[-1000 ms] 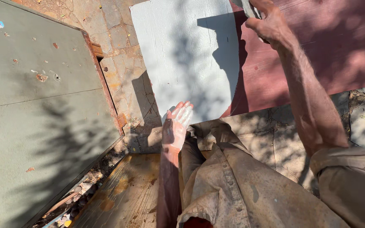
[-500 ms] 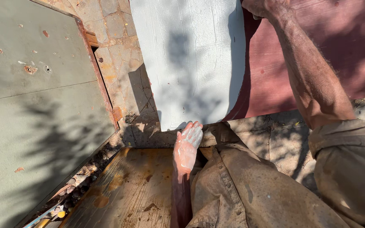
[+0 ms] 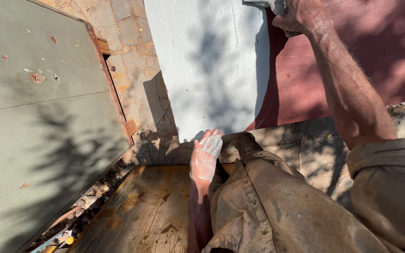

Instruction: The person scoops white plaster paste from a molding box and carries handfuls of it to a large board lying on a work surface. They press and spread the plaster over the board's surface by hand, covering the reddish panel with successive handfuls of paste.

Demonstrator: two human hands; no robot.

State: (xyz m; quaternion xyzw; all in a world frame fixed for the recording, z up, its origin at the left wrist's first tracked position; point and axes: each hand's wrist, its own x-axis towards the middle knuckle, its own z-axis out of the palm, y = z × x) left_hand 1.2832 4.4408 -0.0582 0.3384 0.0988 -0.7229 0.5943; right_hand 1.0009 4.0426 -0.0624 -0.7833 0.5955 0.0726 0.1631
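A grey-green panel [image 3: 38, 131] fills the left side, flecked with rust spots. Stone paving [image 3: 132, 56] runs along its right edge. Below that lies a rusty sheet [image 3: 151, 211].

The left hand [image 3: 205, 157] hangs at the sheet's right edge, against a tan shirt [image 3: 277, 211]. Its palm faces up and is smeared white, with the fingers straight and together. It holds nothing.

Above it stands the white patch [image 3: 207, 70], a broad painted strip reaching to the top edge. Its right border meets the red panel [image 3: 376, 56], which is bare of white.

The right hand [image 3: 301, 18] is raised to that border near the top. Its fingers are curled tight round a grey tool [image 3: 270, 4], which is mostly cut off by the frame, so its kind cannot be told.

The step in hand looks like laying white over the red, worked at the patch's upper right edge. Carrying it on would call for steady pressure from the raised arm and strokes that overlap the wet border, with the smeared left palm kept off the shirt.
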